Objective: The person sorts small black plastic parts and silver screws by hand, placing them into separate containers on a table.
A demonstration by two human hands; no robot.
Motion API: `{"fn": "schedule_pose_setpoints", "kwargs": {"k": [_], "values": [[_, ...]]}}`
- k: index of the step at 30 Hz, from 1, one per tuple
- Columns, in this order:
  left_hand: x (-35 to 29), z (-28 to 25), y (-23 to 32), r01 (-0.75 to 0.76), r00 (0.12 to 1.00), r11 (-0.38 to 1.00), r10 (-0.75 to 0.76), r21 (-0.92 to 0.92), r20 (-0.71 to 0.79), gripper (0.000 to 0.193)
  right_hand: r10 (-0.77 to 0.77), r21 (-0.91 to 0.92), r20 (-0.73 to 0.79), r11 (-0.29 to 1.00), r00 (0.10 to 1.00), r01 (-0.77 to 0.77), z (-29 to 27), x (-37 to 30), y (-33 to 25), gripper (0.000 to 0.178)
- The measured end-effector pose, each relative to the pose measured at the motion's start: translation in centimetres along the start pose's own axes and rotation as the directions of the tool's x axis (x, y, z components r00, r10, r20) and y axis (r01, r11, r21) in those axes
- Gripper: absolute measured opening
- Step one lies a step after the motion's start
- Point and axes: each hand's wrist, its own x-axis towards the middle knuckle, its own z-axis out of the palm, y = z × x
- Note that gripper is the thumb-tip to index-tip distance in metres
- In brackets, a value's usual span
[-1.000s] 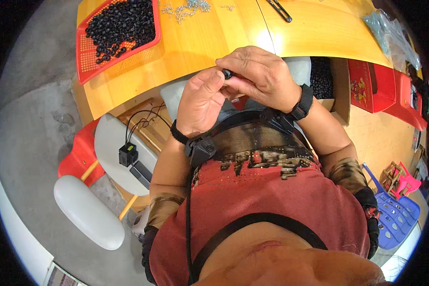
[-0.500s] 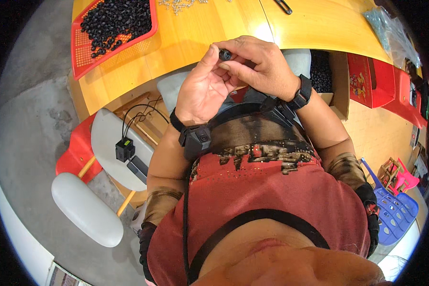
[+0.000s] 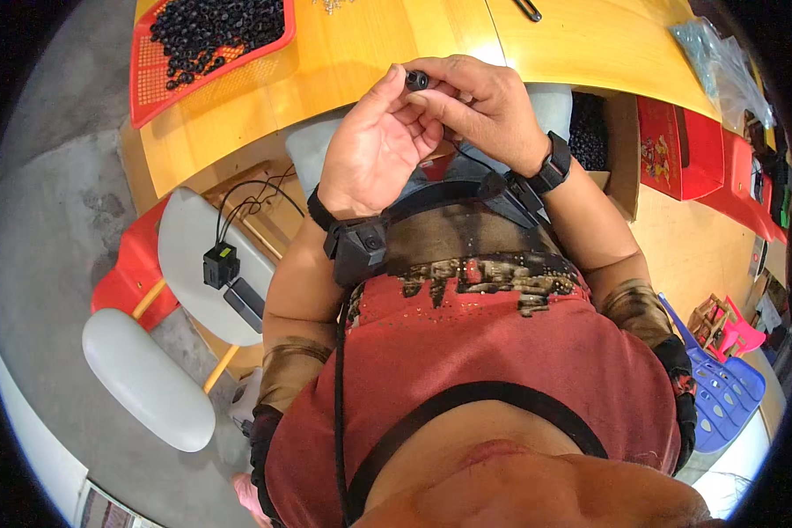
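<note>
A small, round, black part (image 3: 417, 80) with a hollow face sits between the fingertips of both hands, just in front of the table edge. My right hand (image 3: 482, 107) pinches it from the right with thumb and forefinger. The thumb of my left hand (image 3: 370, 145) presses its left side, while the other left fingers curl beneath, partly hidden behind the right hand. A red mesh basket (image 3: 163, 88) at the far left holds a heap of similar-looking small black parts (image 3: 216, 31).
The yellow table (image 3: 361, 53) carries a few tiny shiny pieces (image 3: 333, 4), a black oblong tool (image 3: 527, 10) and a clear plastic bag (image 3: 722, 70). Under its right side stands a carton (image 3: 623, 154) with black parts. A grey-cushioned chair (image 3: 211, 299) is at left.
The small black part has turned slightly, so its hollow face shows differently. Both hands sit a little higher in the picture, and the whole view has shifted slightly.
</note>
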Motion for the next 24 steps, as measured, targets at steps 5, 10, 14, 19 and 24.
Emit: {"fn": "schedule_pose_setpoints", "kwargs": {"k": [5, 10, 14, 19, 24], "values": [[-0.1, 0.3, 0.2, 0.017, 0.999, 0.999, -0.016, 0.03, -0.033, 0.029, 0.077, 0.062, 0.068, 0.995, 0.995, -0.082, -0.2, 0.1, -0.1, 0.028], [0.2, -0.8, 0.4, 0.046, 0.999, 0.999, -0.046, -0.017, -0.01, 0.027, 0.094, 0.174, 0.082, 0.979, 0.992, -0.107, 0.0, 0.0, 0.5, 0.03], [-0.1, -1.1, 0.6, 0.035, 0.999, 0.997, -0.035, 0.072, 0.002, 0.025, 0.105, 0.206, 0.091, 0.971, 0.99, -0.122, -0.1, -0.2, -0.1, 0.03], [-0.2, -1.9, 0.5, 0.09, 0.988, 0.993, -0.099, 0.079, 0.118, 0.027, -0.227, -0.113, 0.072, 0.966, 0.971, 0.234, -0.4, -0.3, 0.8, 0.029], [-0.7, -2.4, -0.1, 0.045, 0.988, 0.992, -0.062, 0.12, 0.139, 0.027, -0.233, -0.083, 0.12, 0.966, 0.965, 0.243, -0.5, -0.4, 0.3, 0.03]]}}
